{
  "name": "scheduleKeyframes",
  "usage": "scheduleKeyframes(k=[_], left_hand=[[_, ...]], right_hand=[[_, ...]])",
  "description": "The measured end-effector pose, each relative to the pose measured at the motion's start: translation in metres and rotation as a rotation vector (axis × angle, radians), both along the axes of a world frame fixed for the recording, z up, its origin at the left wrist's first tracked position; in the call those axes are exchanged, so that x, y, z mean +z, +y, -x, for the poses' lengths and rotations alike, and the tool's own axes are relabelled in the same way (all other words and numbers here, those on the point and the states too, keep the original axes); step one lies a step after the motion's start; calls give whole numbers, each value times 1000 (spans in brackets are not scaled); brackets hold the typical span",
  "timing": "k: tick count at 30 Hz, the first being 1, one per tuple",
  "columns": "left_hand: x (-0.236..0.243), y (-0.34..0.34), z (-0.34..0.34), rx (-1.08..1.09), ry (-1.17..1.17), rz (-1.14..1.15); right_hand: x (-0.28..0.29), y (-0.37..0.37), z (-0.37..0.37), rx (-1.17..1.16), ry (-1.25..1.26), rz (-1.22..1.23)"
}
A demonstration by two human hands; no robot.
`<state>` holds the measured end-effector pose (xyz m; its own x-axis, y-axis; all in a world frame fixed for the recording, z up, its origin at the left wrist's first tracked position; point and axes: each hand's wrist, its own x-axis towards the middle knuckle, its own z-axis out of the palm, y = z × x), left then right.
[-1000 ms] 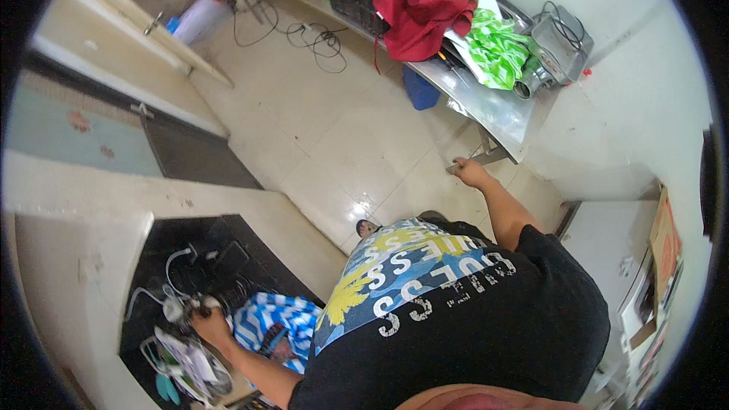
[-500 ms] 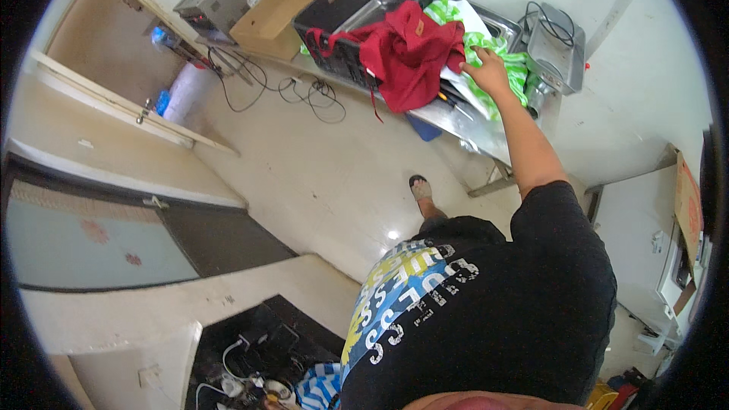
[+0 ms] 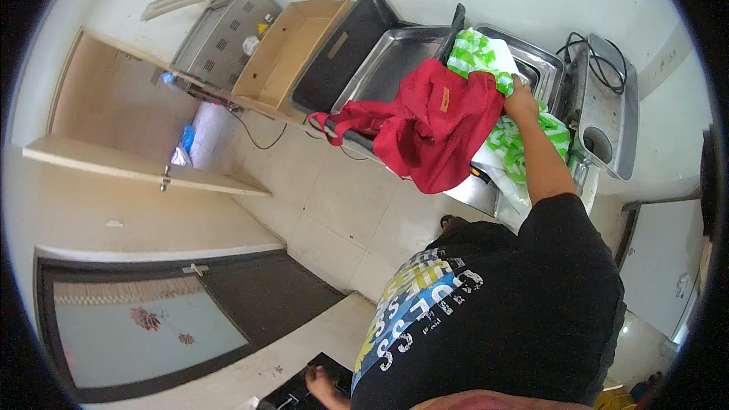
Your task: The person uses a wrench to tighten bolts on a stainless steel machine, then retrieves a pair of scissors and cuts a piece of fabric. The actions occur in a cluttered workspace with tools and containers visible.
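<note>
My right hand (image 3: 521,104) reaches over a metal worktop, fingers closed on a green-and-white patterned cloth (image 3: 507,140). Beside it lies a crumpled red fabric piece (image 3: 440,121) with a strap and a small tan label; it drapes over the near rim of a black crate (image 3: 334,45) and partly covers the patterned cloth. My fingertips are partly hidden, so whether they also catch the red edge is unclear. My left hand (image 3: 323,386) hangs low over a black surface at the lower left, fingers loosely apart, with nothing seen in it.
A steel tray (image 3: 387,68) sits in the crate. Left of it stand a cardboard box (image 3: 288,49) and a grey metal unit (image 3: 224,38). Further right are another steel tray (image 3: 524,49) and a metal appliance (image 3: 607,118) with a black cable. An open door (image 3: 137,175) stands at left.
My view has moved closer to the worktop. My right hand has gone from spread fingers on the cloth to a closed grip. My left hand has come into view.
</note>
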<state>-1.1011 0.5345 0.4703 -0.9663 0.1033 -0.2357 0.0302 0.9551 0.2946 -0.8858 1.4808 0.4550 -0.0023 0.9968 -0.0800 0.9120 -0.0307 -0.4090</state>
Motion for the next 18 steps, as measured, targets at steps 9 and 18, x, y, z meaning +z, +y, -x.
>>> scheduleKeyframes(k=[9,18], left_hand=[[-102,166,69,-6,-465,-45],[-62,225,191,-117,-350,-226]], right_hand=[[164,-50,43,-20,1424,-96],[201,5,196,1088,581,-251]])
